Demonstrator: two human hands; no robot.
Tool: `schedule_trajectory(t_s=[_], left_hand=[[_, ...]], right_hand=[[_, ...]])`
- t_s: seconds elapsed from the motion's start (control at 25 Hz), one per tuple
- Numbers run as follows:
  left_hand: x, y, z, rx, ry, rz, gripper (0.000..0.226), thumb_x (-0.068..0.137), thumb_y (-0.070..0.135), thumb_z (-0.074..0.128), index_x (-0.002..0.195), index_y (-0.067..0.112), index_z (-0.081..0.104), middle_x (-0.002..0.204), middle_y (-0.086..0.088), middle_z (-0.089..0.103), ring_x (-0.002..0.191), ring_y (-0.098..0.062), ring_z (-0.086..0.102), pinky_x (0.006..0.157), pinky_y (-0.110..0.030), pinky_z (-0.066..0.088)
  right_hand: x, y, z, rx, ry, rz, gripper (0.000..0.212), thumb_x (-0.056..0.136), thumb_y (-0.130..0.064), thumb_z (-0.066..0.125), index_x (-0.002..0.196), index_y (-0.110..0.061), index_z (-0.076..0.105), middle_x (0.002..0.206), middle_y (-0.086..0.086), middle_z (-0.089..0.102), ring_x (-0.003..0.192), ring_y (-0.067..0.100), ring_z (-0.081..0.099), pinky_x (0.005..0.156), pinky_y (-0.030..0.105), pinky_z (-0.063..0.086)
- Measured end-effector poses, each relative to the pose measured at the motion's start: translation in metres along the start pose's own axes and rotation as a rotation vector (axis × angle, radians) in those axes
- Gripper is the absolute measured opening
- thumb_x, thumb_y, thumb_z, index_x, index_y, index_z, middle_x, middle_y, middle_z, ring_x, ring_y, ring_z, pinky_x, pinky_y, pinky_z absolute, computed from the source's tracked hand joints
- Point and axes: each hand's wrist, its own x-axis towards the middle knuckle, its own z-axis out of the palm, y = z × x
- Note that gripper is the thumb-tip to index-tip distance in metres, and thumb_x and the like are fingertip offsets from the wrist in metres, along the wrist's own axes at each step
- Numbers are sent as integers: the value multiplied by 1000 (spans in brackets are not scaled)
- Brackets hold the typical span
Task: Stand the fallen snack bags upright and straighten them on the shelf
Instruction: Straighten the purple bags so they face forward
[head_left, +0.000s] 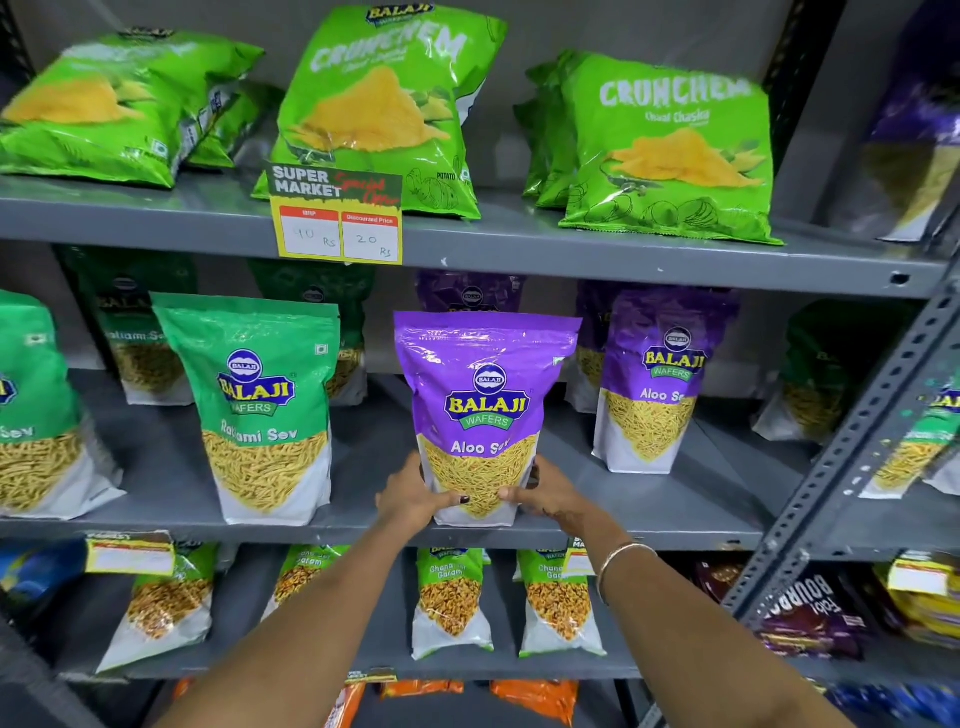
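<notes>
A purple Aloo Sev bag (485, 395) stands upright at the front edge of the middle shelf (363, 527). My left hand (410, 493) grips its lower left corner and my right hand (543, 491) grips its lower right corner. A second purple Aloo Sev bag (652, 379) stands upright to the right, further back. A green Ratlami Sev bag (265, 405) stands upright to the left. On the top shelf (519, 249), a green Crunchem bag (109, 104) lies tilted on its side at far left, while two others (384, 104) (670, 150) lean back.
A yellow price tag (337, 228) hangs from the top shelf's edge. More bags stand behind the front row. The lower shelf holds several Chana Garam bags (452, 597). A perforated grey upright post (841, 467) stands at right, with biscuit packs (810, 613) beyond it.
</notes>
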Motion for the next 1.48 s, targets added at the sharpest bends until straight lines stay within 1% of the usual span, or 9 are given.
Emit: schedule_trajectory(t_s=[0.64,0.8,0.88,1.0,1.12,1.2,1.28,1.36,1.48], left_hand=[[2,-4,3,36,-42,28,70,70,41,75,125,14,41,134,-7,57,125,-31,50,104,-47,39],[-3,-9,-1,121,37,38,88,64,54,74,132,14,36,140,-8,49,131,-30,43,104,-49,33],[-9,-16,-11,192,300,171,91,67,59,67,136,9,36,137,-13,47,127,-32,43,101,-49,38],[-20,-23,-13,451,610,634,73,76,65,41,118,6,48,119,-13,52,105,-28,47,86,-45,49],[-28,-8,16,514,588,1027,57,70,54,45,109,12,46,109,-8,54,94,-22,43,86,-36,36],[-36,16,42,490,453,1133,53,67,48,54,106,13,50,100,-8,68,94,-20,45,84,-32,36],[-38,45,70,501,306,1114,53,63,46,68,105,15,58,97,-3,71,93,-18,55,83,-28,38],[-28,74,98,459,162,954,55,69,43,71,114,13,60,110,-3,67,99,-22,64,89,-26,39],[3,117,146,95,-42,523,73,81,29,68,141,5,33,146,-11,41,133,-25,42,111,-31,30]], right_hand=[[2,7,3,-5,42,35,56,79,-4,72,128,-3,46,132,17,58,123,30,53,108,47,41],[0,7,0,-19,74,65,65,75,-7,76,131,-2,43,137,17,53,127,32,50,110,46,39],[-4,8,-5,-55,123,88,77,75,-13,77,138,-3,34,144,14,43,132,30,44,110,42,39],[-10,11,-21,-85,258,117,80,78,-18,75,141,-2,28,143,18,41,128,27,45,102,35,40],[-18,18,-49,-121,427,132,73,79,-16,73,137,2,33,135,23,49,105,22,50,89,31,43],[-24,22,-75,-171,532,153,70,79,-18,74,134,1,36,132,24,52,110,29,53,92,36,44],[-27,29,-110,-194,609,153,72,77,-20,75,135,1,37,135,21,50,122,34,50,97,37,43],[-22,34,-149,-192,645,129,73,76,-18,77,134,4,38,135,23,50,123,34,50,98,39,42],[-3,45,-205,-54,559,82,73,76,-8,76,135,5,35,135,24,50,114,31,55,91,39,47]])
